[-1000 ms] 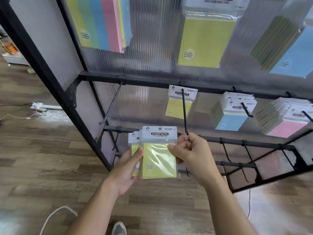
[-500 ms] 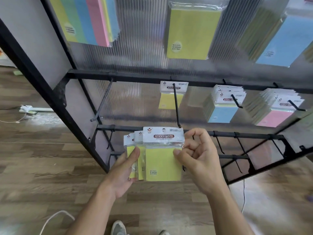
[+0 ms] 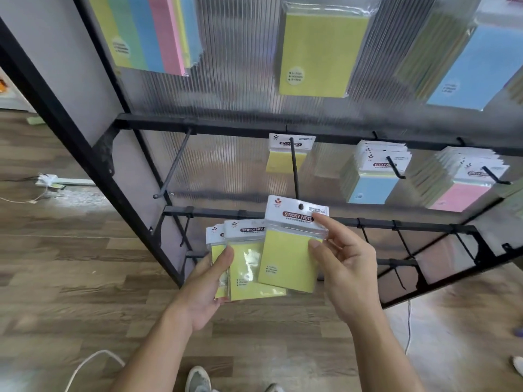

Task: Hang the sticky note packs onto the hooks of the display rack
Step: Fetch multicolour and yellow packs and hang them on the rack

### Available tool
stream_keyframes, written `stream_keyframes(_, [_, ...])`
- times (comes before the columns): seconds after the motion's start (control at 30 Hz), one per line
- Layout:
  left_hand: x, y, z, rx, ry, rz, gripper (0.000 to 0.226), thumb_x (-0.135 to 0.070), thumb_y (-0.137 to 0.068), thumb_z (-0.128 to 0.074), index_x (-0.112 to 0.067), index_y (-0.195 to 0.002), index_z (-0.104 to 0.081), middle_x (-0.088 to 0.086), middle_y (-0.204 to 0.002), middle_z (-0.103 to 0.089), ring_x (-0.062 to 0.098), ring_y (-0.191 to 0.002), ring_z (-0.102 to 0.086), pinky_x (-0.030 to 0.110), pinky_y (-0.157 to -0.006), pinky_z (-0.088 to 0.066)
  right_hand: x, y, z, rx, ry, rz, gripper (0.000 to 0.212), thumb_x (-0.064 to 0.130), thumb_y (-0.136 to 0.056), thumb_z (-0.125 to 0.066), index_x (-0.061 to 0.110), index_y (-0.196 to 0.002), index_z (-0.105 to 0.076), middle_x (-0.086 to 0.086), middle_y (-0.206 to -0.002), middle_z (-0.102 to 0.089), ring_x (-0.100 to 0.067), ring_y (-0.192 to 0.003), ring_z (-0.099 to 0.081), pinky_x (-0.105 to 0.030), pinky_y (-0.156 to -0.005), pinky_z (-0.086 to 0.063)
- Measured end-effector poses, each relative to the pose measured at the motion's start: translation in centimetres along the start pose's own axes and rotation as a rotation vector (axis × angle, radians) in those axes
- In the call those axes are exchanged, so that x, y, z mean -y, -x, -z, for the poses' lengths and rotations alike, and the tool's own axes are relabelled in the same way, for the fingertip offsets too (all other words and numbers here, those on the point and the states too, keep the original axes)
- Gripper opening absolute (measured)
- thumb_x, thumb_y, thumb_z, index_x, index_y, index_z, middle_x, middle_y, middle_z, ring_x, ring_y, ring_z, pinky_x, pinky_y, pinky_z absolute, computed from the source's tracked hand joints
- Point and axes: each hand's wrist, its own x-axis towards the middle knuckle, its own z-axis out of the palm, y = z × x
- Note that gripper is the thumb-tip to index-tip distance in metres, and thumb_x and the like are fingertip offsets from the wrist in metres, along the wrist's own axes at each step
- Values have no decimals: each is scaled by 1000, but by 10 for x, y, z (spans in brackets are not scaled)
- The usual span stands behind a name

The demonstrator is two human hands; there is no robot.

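1. R hand [image 3: 348,267] pinches the front pack [image 3: 285,258]: thumb on its yellow face, index fingertip [image 3: 321,220] on the white header beside the "STICKY NOTE" label. Other fingers loose, half open.
2. Pack's hang hole sits just up-left of that index tip, right at the tip of the long black hook [image 3: 294,171]. Can't tell if the tip is through yet.
3. L hand [image 3: 206,290] grips the spare packs [image 3: 249,267], thumb pressed on the front, other fingers hidden behind. Stack is fanned, and the front pack overlaps its right edge.
4. Far up the hook from the R fingertips, at its root: one yellow pack [image 3: 285,158] hangs alone against the ribbed panel.
5. Right of the R fingers & higher: blue stack [image 3: 373,179], then pink stack [image 3: 464,190], each on its own hook of the display rack [image 3: 226,127].
6. Up-left of the L thumb: a bare hook [image 3: 172,168], angled down.
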Motion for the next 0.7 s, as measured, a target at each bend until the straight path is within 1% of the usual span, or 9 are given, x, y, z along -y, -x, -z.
stream_keyframes(0.1, [1,-2,7,-15,-3,6,61,-48,-69,-63,-26,-125,-60,4,-121,-69,25,-111,-63,28,-59,-55,-2,-3,0,-24,1,-5,47,-12,-86,-59,31,-103,-68,4,-64,-45,-6,-57,-38,-16,-55,-36])
stream_keyframes(0.2, [2,-6,14,-30,-28,-1,68,-53,-65,-66,-28,-128,-58,4,-124,-68,28,-115,-62,37,-73,-51,-5,-7,0,-8,20,-8,47,-13,-86,-58,30,-101,-69,17,-59,-50,-2,-55,-38,-12,-55,-35])
stream_keyframes(0.3, [3,-9,19,-52,-24,-2,72,-53,-61,-67,-26,-128,-59,7,-121,-69,30,-113,-62,39,-74,-50,-9,-9,0,0,14,-1,47,-6,-85,-61,39,-96,-72,20,-61,-56,0,-57,-43,-12,-56,-36])
stream_keyframes(0.37, [2,-12,20,-51,-25,-2,70,-52,-63,-66,-25,-127,-60,8,-120,-69,30,-112,-63,40,-75,-51,-11,-10,-2,4,22,14,44,4,-84,-60,45,-89,-74,15,-68,-59,-1,-61,-46,-14,-57,-36])
stream_keyframes(0.47, [1,-14,22,-43,-31,-9,57,-47,-70,-61,-23,-121,-62,8,-112,-73,27,-101,-67,39,-72,-52,-16,-16,-4,-23,59,-11,48,-6,-89,-59,40,-93,-72,9,-74,-62,1,-63,-49,-13,-59,-38])
stream_keyframes(0.53, [1,-15,22,-47,-31,-8,53,-45,-71,-60,-23,-119,-62,7,-107,-74,25,-97,-69,37,-68,-52,-16,-22,-5,-23,124,-7,44,-6,-90,-56,35,-98,-69,9,-78,-64,3,-62,-49,-12,-59,-38])
stream_keyframes(0.6, [1,-16,24,-54,-26,-8,53,-45,-72,-60,-24,-120,-62,6,-107,-74,26,-96,-68,37,-67,-52,-16,-30,-7,-12,183,10,40,-3,-92,-55,34,-103,-67,4,-80,-64,-5,-61,-48,-10,-57,-37])
stream_keyframes(0.67, [0,-16,26,-60,-21,-13,53,-46,-72,-59,-25,-120,-62,6,-107,-74,27,-97,-68,37,-66,-52,-16,-41,-8,-2,227,6,37,-1,-93,-53,29,-110,-66,-6,-90,-66,-18,-68,-52,-8,-61,-39])
stream_keyframes(0.7, [-1,-16,27,-60,-21,-18,52,-46,-72,-59,-25,-120,-62,5,-106,-74,27,-97,-68,36,-65,-52,-17,-47,-9,6,244,-5,37,-1,-93,-53,28,-113,-65,-9,-91,-65,-20,-70,-51,-8,-62,-39])
